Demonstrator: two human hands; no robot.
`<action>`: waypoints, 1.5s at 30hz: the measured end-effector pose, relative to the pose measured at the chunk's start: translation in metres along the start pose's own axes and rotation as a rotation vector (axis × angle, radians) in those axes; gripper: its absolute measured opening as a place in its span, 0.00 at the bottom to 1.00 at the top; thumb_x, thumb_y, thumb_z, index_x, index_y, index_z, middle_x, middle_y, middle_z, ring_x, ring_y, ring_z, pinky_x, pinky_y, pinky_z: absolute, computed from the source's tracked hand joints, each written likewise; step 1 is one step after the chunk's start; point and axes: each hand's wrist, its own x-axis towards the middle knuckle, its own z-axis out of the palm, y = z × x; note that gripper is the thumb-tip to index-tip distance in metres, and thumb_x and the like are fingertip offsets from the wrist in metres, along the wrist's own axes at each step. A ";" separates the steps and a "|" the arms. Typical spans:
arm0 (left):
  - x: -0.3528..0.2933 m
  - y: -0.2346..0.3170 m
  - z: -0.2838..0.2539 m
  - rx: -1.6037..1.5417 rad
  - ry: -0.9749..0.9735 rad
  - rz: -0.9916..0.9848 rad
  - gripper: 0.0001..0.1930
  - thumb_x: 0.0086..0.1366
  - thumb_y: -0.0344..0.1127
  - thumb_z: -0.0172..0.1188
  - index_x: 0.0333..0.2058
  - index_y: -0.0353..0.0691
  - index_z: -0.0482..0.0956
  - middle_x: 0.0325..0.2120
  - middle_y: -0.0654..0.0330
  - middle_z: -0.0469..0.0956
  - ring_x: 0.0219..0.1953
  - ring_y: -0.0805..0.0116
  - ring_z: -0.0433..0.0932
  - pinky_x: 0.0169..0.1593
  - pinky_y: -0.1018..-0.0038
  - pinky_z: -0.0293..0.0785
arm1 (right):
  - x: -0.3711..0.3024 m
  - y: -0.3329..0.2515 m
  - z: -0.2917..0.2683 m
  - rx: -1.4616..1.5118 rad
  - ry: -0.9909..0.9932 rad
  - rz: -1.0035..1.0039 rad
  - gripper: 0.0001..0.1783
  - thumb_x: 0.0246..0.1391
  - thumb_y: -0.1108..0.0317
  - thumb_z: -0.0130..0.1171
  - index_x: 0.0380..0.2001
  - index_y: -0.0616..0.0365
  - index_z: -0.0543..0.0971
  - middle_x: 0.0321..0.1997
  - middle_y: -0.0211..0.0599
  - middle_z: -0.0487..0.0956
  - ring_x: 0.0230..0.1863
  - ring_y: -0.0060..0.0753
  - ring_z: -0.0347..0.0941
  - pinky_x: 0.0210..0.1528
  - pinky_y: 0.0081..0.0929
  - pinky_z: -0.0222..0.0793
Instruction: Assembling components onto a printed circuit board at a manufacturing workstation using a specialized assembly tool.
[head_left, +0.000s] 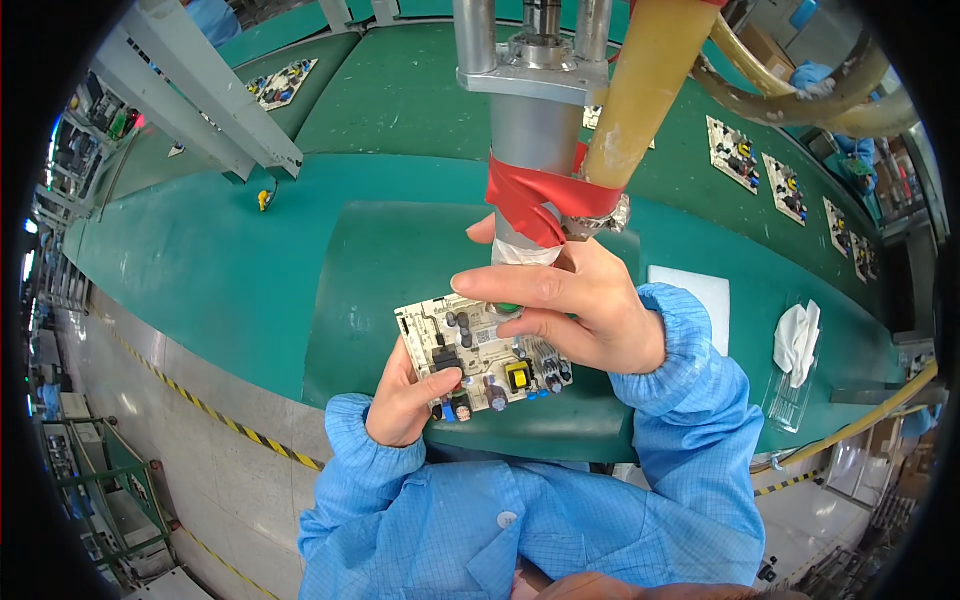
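Note:
My left hand (pixel 405 398) grips the near left edge of a pale circuit board (pixel 482 352), its thumb lying over the components. The board carries black capacitors, a yellow transformer (pixel 519 376) and small blue parts along its near side. Over it hangs a grey metal nozzle (pixel 532 130) wound with red tape (pixel 522 198) and a white wrap, joined by a thick yellowish hose (pixel 640 95). My right hand (pixel 585 300) is closed around the nozzle's lower end, just above the board. A green tip (pixel 508 308) shows between its fingers. Whether the tip touches the board is hidden.
A darker green mat (pixel 360 290) covers part of the green bench. To the right lie a white foam sheet (pixel 700 295) and a white glove or cloth (pixel 797 342) on a clear tray. Several circuit boards (pixel 733 155) rest on the far green belt. Grey metal posts (pixel 210 100) stand at left.

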 end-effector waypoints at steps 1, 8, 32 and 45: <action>0.000 0.001 0.001 -0.004 -0.004 0.005 0.35 0.58 0.26 0.60 0.62 0.36 0.53 0.58 0.53 0.66 0.59 0.62 0.67 0.61 0.65 0.65 | 0.000 0.000 0.000 -0.014 0.003 -0.020 0.32 0.33 0.79 0.69 0.50 0.59 0.78 0.57 0.54 0.70 0.54 0.47 0.71 0.51 0.34 0.72; 0.002 0.001 -0.007 -0.006 0.025 0.005 0.35 0.58 0.25 0.60 0.62 0.36 0.53 0.57 0.52 0.66 0.58 0.61 0.69 0.60 0.64 0.67 | 0.005 -0.001 0.005 0.098 0.054 0.057 0.32 0.35 0.78 0.69 0.50 0.60 0.78 0.58 0.55 0.70 0.53 0.45 0.72 0.50 0.33 0.72; 0.005 0.002 -0.025 -0.308 0.076 -0.057 0.34 0.62 0.28 0.54 0.65 0.41 0.50 0.60 0.51 0.62 0.60 0.54 0.67 0.61 0.58 0.68 | 0.007 -0.002 0.015 0.138 -0.018 0.043 0.30 0.36 0.77 0.69 0.49 0.58 0.79 0.57 0.57 0.70 0.55 0.51 0.69 0.55 0.40 0.68; -0.004 0.002 -0.045 -0.186 0.164 0.078 0.34 0.59 0.25 0.56 0.63 0.36 0.51 0.59 0.49 0.64 0.59 0.55 0.68 0.60 0.60 0.68 | 0.013 0.011 0.012 0.021 0.041 -0.032 0.32 0.36 0.77 0.70 0.51 0.59 0.76 0.57 0.55 0.70 0.53 0.43 0.72 0.47 0.32 0.75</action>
